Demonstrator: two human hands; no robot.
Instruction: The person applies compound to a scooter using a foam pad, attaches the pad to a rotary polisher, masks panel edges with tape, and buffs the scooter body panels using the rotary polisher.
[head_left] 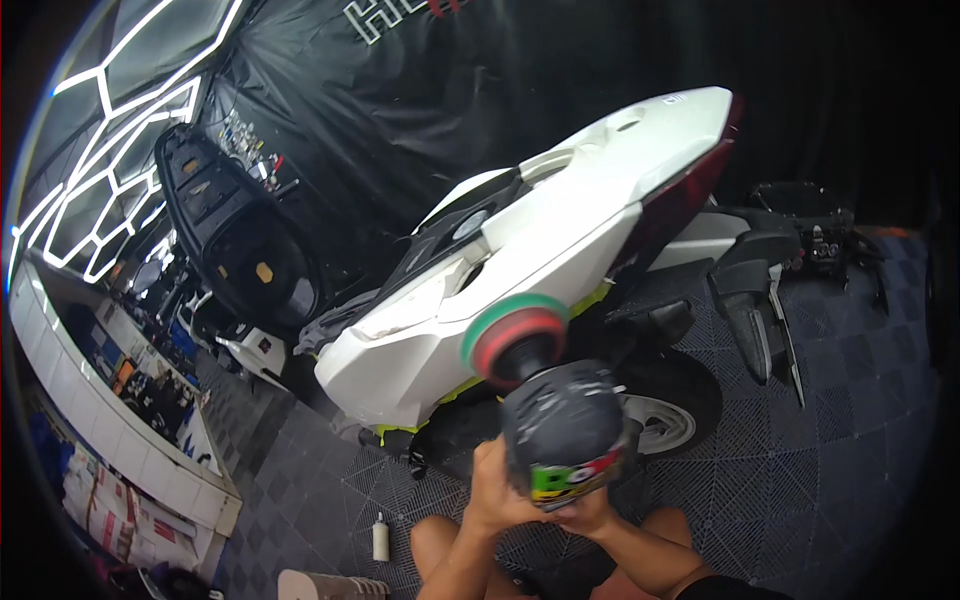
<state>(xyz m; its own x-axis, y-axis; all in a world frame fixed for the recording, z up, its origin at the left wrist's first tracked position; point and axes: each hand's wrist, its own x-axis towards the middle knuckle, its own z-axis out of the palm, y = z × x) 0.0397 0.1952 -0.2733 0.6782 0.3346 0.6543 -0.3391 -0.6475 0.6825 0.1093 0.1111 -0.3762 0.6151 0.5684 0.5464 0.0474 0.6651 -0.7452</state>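
Observation:
A dark polishing machine is held up in front of me, its red and green round pad against the lower part of the white side panel of a scooter. My left hand is wrapped round the machine's left side. Under the machine's rear end, my right hand also grips it, its fingers partly hidden. Yellow-green tape runs along the panel's lower edge.
Below the panel is the rear wheel. The raised black seat stands left. A white bottle is on the tiled floor, near a beige stool-like object. Black sheeting hangs behind.

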